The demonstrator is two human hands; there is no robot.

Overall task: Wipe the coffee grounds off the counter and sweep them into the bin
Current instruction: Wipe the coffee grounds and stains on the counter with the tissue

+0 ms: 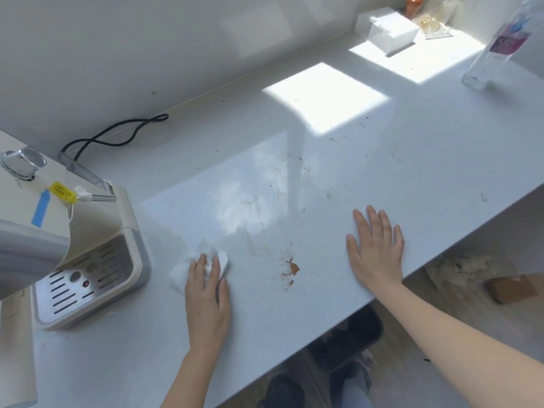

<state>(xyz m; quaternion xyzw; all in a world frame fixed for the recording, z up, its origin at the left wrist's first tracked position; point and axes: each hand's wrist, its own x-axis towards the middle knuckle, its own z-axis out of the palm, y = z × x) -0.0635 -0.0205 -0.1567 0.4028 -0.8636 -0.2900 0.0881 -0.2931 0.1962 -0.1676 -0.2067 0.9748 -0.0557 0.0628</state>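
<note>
Brown coffee grounds point(292, 269) lie in a small clump on the white counter point(323, 172), with fine specks and smears spread around it. My left hand point(207, 298) presses flat on a crumpled white paper towel point(203, 260) to the left of the clump. My right hand point(376, 248) rests flat on the counter near its front edge, fingers straight, to the right of the clump. A dark bin point(347, 340) shows below the counter's edge, partly hidden by the counter.
A cream coffee machine point(73, 245) with a drip tray stands at the left, its black cord point(117, 134) along the wall. A clear water bottle point(497, 45) and a white box point(388, 30) stand at the back right. Below the counter lies a cardboard piece point(512, 288).
</note>
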